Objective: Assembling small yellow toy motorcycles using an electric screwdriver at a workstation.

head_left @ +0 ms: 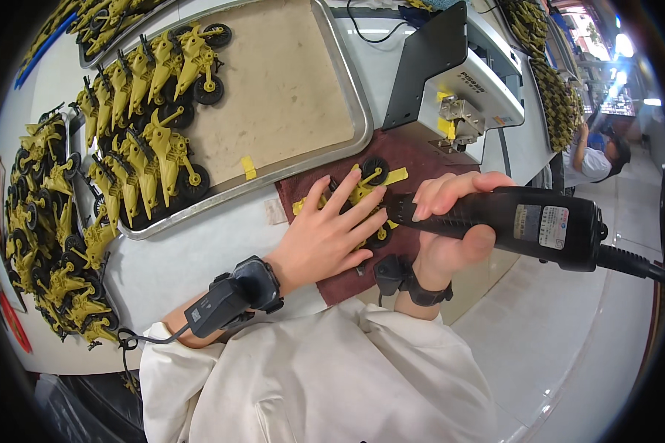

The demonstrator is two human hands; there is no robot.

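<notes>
A yellow toy motorcycle [360,193] with black wheels lies on a maroon cloth [414,159] in front of me. My left hand [325,240] rests over it from the left, fingers spread and stretched out, covering much of the toy. In my right hand [458,221] is a black electric screwdriver [510,225], held almost level with the fingers wrapped round its body. Its front end points left, at the toy, close to my left fingertips. The tip itself is hard to make out behind my fingers.
A metal tray [273,88] at the back left carries rows of yellow toy motorcycles [137,85]. More of them are heaped in a pile [48,229] at far left. A grey and black machine [458,81] stands behind the cloth. A person [595,159] sits at far right.
</notes>
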